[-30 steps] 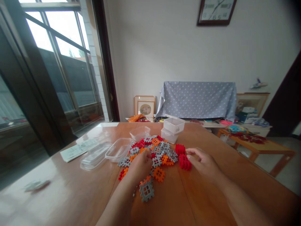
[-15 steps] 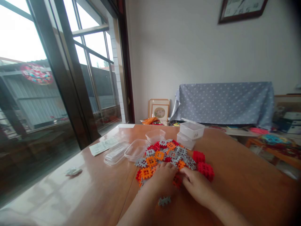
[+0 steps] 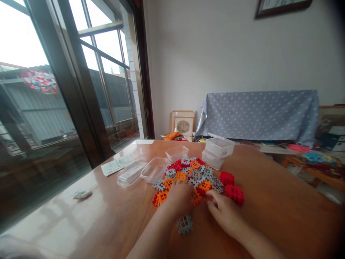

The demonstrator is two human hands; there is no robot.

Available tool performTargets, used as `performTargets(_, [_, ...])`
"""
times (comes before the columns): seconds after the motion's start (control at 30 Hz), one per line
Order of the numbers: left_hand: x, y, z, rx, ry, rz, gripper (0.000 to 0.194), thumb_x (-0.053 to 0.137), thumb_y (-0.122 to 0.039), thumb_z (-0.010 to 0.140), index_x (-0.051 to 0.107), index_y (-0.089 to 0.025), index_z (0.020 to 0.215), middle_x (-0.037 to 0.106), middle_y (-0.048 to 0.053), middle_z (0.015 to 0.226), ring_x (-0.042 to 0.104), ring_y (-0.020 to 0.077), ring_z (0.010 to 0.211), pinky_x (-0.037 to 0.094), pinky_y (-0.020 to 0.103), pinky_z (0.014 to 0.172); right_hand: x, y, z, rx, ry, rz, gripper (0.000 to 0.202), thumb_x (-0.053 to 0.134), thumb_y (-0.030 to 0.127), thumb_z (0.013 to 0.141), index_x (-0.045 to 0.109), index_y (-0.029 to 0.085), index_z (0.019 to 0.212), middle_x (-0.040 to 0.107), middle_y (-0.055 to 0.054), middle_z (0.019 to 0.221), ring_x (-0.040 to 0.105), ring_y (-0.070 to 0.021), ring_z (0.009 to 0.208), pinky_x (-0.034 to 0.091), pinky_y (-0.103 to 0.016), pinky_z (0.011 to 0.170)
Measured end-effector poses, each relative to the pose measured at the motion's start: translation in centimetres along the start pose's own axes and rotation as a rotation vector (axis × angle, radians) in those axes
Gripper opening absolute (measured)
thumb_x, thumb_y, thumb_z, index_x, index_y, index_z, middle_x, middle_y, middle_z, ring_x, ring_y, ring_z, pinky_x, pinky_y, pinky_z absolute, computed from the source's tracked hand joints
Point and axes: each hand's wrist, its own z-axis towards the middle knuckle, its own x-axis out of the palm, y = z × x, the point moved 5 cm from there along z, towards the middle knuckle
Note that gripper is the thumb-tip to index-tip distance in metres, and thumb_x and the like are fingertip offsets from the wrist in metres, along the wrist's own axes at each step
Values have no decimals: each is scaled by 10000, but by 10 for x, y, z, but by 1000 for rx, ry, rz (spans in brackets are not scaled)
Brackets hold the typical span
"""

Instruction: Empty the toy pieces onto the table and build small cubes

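A heap of red, orange and grey plastic interlocking square blocks [image 3: 196, 175] lies on the wooden table. My left hand [image 3: 181, 198] rests over the near side of the heap, fingers bent down among the pieces and their tips hidden; no held block shows. To its right, my right hand [image 3: 224, 210] is at the heap's near right edge, thumb and forefinger apart with nothing visible between them. A single grey block [image 3: 184, 225] lies by my left wrist, apart from the heap. Two red block cubes [image 3: 234, 194] [image 3: 227, 178] stand to the right.
Clear plastic tubs [image 3: 155, 170] [image 3: 177, 153] stand behind the heap, beside stacked lids [image 3: 132, 173]. Two white boxes [image 3: 219, 147] are stacked at the back. Paper sheets [image 3: 115, 165] and a small crumpled item [image 3: 82, 194] lie on the left of the table [image 3: 113, 216].
My left hand has shifted slightly left, uncovering more of an orange block. The loose grey block now shows its flat face instead of its edge. My right hand has barely moved.
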Motion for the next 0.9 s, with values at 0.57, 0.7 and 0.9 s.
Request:
performTargets(0.57, [-3, -2, 1, -51, -26, -97, 239, 558, -202, 750, 643, -233, 971, 700, 81, 999, 610, 276, 956, 436, 367, 832, 3, 21, -7, -86, 63, -89, 406, 556, 279, 859, 644, 253, 1255, 681, -81, 1226, 650, -252, 1085, 469, -342, 937])
performTargets(0.7, [2, -11, 1, 15, 30, -169, 253, 560, -191, 763, 670, -250, 982, 717, 55, 980, 620, 249, 965, 430, 341, 858, -3, 19, -10, -6, 72, -142, 377, 607, 391, 858, 651, 254, 1206, 703, -84, 1137, 670, -269, 1007, 475, -340, 838])
performTargets(0.9, [5, -17, -1, 19, 72, -281, 201, 525, -211, 827, 654, -249, 977, 730, 12, 922, 633, 185, 822, 427, 278, 775, -12, 21, -17, 98, 85, -272, 439, 652, 629, 789, 650, 230, 974, 685, -78, 983, 661, -274, 845, 413, -319, 665])
